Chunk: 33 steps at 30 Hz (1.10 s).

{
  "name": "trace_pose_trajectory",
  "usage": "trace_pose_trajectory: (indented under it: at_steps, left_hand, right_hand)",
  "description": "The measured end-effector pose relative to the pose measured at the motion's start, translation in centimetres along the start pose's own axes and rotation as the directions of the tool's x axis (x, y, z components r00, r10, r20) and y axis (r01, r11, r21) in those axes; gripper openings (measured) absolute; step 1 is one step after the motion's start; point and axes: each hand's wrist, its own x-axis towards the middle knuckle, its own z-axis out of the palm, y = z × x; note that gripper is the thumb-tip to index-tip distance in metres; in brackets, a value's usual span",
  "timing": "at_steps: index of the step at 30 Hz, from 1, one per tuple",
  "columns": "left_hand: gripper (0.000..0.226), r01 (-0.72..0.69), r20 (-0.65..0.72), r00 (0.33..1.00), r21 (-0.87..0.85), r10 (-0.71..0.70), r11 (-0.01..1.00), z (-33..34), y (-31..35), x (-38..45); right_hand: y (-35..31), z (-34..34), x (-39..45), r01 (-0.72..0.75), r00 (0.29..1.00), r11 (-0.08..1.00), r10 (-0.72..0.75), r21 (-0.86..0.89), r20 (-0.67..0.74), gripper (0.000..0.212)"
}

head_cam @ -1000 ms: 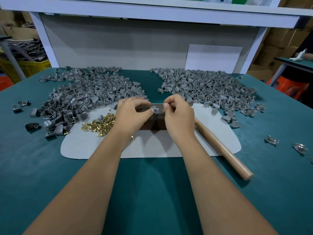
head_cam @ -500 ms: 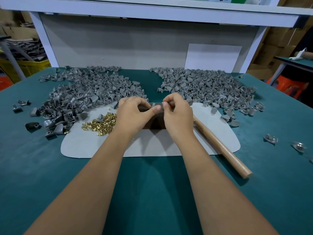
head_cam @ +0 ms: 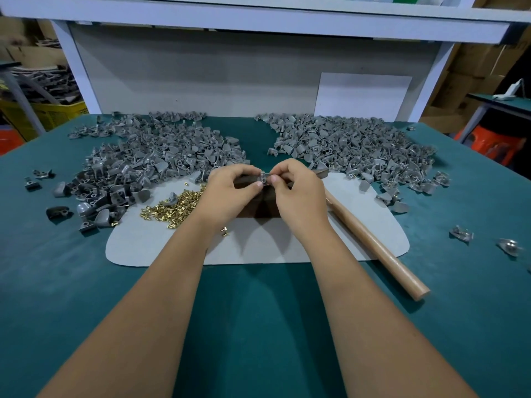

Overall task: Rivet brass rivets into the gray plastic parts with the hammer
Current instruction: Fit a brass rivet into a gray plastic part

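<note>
At upper left a heap of gray parts spreads over the green table. Just right of it, brass rivets lie scattered on a pale mat. At center the left hand and right hand meet above a dark block, both pinching one small gray part between thumb and fingertips. Right of them the hammer lies slanted across the mat's edge. A second heap fills the upper right.

my left hand and right hand are bare. no gloves, no rings. my forearms show no sleeves.
</note>
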Motion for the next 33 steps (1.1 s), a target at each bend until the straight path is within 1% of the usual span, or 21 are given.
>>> trace_pose_trajectory:
  at_steps: [4, 8, 10, 12, 14, 18, 26, 29, 33]
  left_hand:
    - [0.023, 0.05, -0.026, 0.998, -0.068, -0.052, 0.996, -0.19, 0.18, -0.09]
    - [0.037, 0.052, 0.028, 0.998, -0.092, -0.049, 0.994, -0.23, 0.29, 0.0]
    - [0.031, 0.031, 0.025, 0.999, -0.094, -0.029, 0.995, -0.05, 0.31, -0.13]
    - [0.023, -0.001, -0.004, 1.0, -0.105, 0.001, 0.994, 0.19, 0.41, -0.32]
    - [0.02, -0.037, -0.029, 0.999, -0.095, 0.035, 0.995, 0.32, 0.57, -0.41]
    - [0.02, -0.07, -0.05, 0.997, -0.109, 0.065, 0.992, 0.33, 0.93, -0.58]
    - [0.021, -0.061, -0.044, 0.997, -0.091, 0.057, 0.994, 0.25, 0.9, -0.61]
    - [0.016, -0.074, -0.038, 0.997, -0.13, 0.069, 0.989, 0.29, 0.96, -0.74]
    - [0.024, -0.072, -0.022, 0.997, -0.151, 0.07, 0.986, 0.29, 0.98, -0.77]
  right_hand:
    - [0.11, 0.0, 0.16, -0.014, 1.0, 1.0, 0.013, 0.013, 0.008, 0.017]
    - [0.15, 0.01, 0.19, -0.001, 1.0, 1.0, 0.001, 0.01, 0.009, 0.018]
    - [0.22, 0.01, 0.2, 0.006, 1.0, 1.0, -0.006, 0.005, 0.008, 0.017]
    - [0.25, 0.03, 0.2, 0.013, 1.0, 1.0, -0.012, -0.007, 0.011, 0.015]
    - [0.22, 0.0, 0.21, 0.007, 1.0, 1.0, -0.007, -0.006, 0.007, 0.015]
    - [0.12, -0.21, 0.28, -0.031, 1.0, 0.999, 0.031, 0.033, -0.005, 0.014]
    - [0.35, -0.33, 0.49, -0.075, 0.997, 0.997, 0.075, 0.007, -0.019, 0.012]
    - [0.33, -0.27, 0.46, -0.078, 0.997, 0.997, 0.078, -0.005, -0.017, 0.013]
    - [0.27, -0.19, 0.38, -0.067, 0.998, 0.998, 0.067, -0.017, -0.022, 0.014]
